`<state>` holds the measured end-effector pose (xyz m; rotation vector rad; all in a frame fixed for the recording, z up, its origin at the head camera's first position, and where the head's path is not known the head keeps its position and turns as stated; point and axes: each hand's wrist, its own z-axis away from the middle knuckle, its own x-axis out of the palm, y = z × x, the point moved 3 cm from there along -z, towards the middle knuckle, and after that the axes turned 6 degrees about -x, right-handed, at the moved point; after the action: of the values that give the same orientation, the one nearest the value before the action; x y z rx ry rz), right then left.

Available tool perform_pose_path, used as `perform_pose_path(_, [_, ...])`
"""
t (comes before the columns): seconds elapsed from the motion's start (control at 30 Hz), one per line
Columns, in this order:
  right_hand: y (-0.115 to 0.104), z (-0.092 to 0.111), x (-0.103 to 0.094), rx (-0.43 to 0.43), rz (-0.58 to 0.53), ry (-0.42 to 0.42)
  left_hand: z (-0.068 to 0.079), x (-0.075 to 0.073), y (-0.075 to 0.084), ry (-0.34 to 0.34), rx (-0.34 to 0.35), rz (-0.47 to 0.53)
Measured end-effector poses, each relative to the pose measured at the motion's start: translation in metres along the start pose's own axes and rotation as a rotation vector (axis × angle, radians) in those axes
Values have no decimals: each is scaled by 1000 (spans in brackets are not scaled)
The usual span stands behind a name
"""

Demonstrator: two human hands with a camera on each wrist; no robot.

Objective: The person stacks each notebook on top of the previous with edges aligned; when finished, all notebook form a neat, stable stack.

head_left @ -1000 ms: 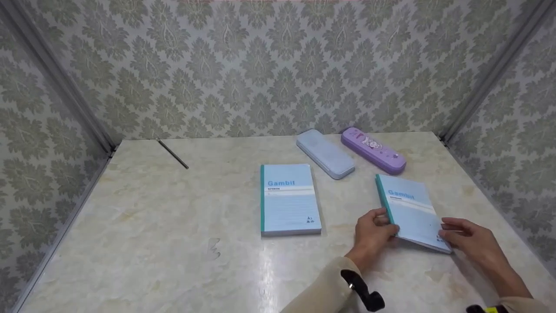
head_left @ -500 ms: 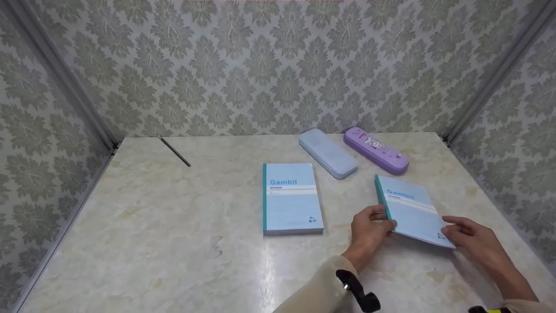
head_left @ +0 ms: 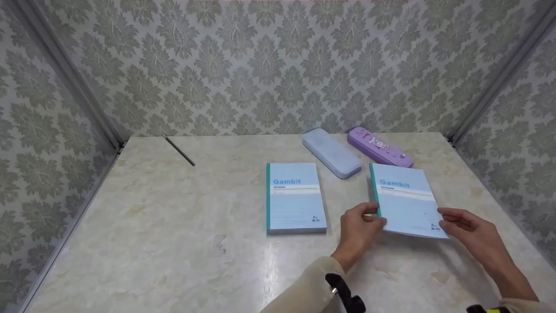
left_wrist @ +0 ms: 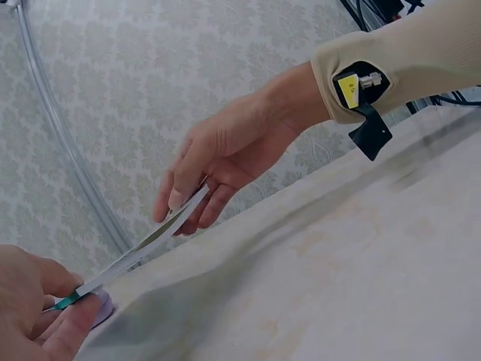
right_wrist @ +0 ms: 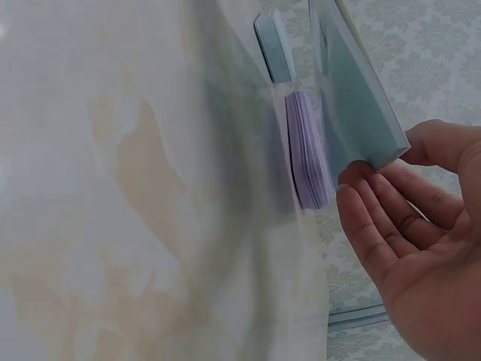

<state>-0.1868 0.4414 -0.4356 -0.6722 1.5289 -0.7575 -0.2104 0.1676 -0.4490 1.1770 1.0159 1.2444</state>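
A light blue "Gambit" notebook (head_left: 405, 202) with a green spine is held above the table at the right, its shadow falling below it in the left wrist view. My left hand (head_left: 358, 232) pinches its spine edge between thumb and fingers. At the lower right corner, my right hand (head_left: 475, 237) grips it, thumb on the cover and fingers underneath, as the right wrist view shows. To the left lies a thicker matching notebook (head_left: 296, 202), flat on the tabletop; whether it is one book or a stack, I cannot tell.
A pale blue case (head_left: 331, 153) and a purple pencil case (head_left: 378, 145) with a cartoon print lie behind the notebooks. The held notebook overlaps the purple one in the head view. A dark pencil-like stick (head_left: 180, 150) is at the back left. Patterned walls enclose the marbled table (head_left: 173, 208).
Both hands have raised the right notebook off the table and shifted it slightly left and away. The head view has drifted a little. The other items stay put.
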Motion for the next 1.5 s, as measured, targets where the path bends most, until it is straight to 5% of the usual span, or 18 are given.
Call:
perform_pose_path(0.47, [-32,-9,35,-162,-80,62,0,-48,8,39,49,-89])
perform_pose_path(1.07, [-80,-23,99,-205,-134,3,6,-124,13,118,148,-183])
perform_pose_path(1.5, [-104,-33,141,-234,-186,-37,15,-172,18,187,124,-308])
